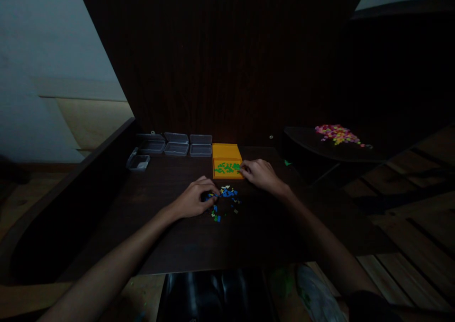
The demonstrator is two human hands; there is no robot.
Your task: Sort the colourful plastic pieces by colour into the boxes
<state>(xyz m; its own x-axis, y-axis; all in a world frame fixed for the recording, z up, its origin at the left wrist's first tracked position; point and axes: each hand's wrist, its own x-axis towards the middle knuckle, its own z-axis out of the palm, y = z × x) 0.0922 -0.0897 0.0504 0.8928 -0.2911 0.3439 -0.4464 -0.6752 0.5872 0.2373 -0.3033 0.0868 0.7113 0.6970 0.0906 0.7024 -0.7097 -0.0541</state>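
A small yellow box (pixel 227 150) lies with its lid raised, and loose green pieces (pixel 227 168) cover much of its bottom. My right hand (pixel 261 174) reaches over the box's right side, fingertips pinched together at the green pieces; whatever they hold is too small to make out. Nearer to me, a scatter of tiny blue, white, yellow and green plastic pieces (pixel 229 193) is spread on the dark tabletop. My left hand (pixel 197 197) rests at its left edge, thumb and forefinger curled together among the blue pieces. What sits between those fingertips is unclear.
Several clear plastic boxes (pixel 177 148) with raised lids line the back left; a smaller clear box (pixel 138 163) stands in front. Pink and yellow pieces (pixel 337 135) are heaped on a curved shelf (pixel 302 137) at right. A green scrap (pixel 287 162) lies near it.
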